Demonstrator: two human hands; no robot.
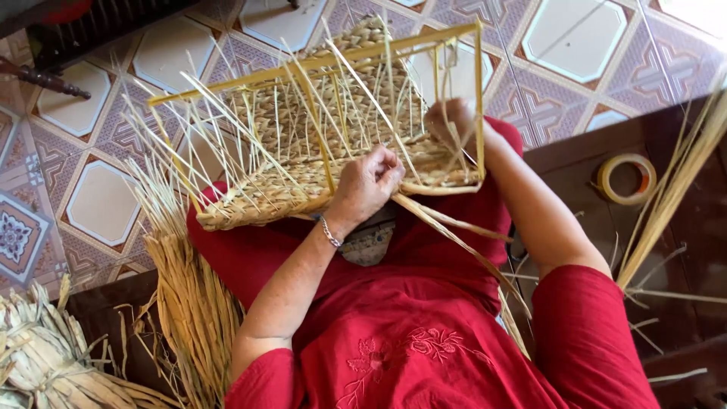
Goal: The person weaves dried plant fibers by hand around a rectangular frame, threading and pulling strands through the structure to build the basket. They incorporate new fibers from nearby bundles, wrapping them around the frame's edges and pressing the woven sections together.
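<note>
Here one half-woven straw basket [318, 144] on its yellow frame fills the upper middle, resting on the red-clad lap. The left hand [369, 184] is clenched on the woven rim and a straw strand; the right hand [453, 121] pinches upright straws. One tape roll [626, 179] lies right; two straw bundles [193, 303] lie lower left.

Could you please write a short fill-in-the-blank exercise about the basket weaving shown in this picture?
1. The half-woven straw basket is built around a frame coloured ____.
2. The left hand wears a ____ at the wrist.
3. A roll of tape lies on the dark ____ to the person's right.
4. The right hand grips the basket's far ____.

Missing words: yellow; bracelet; table; side
</note>
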